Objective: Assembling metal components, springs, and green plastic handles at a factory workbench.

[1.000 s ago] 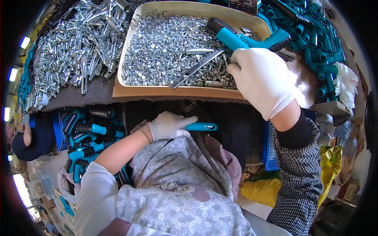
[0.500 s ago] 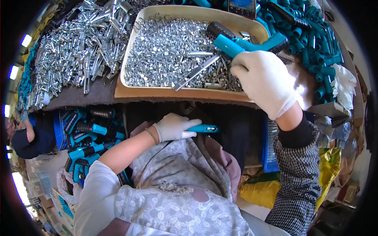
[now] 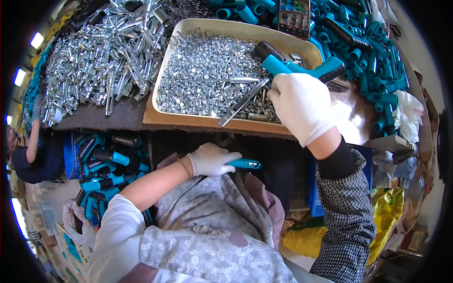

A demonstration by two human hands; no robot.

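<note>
My left hand (image 3: pixel 211 159), in a white glove, is shut on a teal handle piece (image 3: pixel 245 163) held just above my lap, below the table edge. Over the right end of a shallow beige tray (image 3: pixel 163 78) full of small silver metal parts, my gloved right hand (image 3: pixel 302 106) grips a teal and black tool (image 3: pixel 302 67). A long silver metal rod (image 3: pixel 243 101) sticks out from under that hand and slants down-left across the silver parts.
A heap of silver metal tubes (image 3: pixel 101 61) covers the table left of the tray. Teal plastic sleeves (image 3: pixel 373 52) pile up at the right, a phone (image 3: pixel 294 18) leans at the back. A blue crate of teal-and-black handles (image 3: pixel 101 174) sits lower left. Another person (image 3: pixel 28 155) is at far left.
My right hand with the teal tool has shifted slightly down and right over the tray. My left hand stays by my lap with the teal handle piece.
</note>
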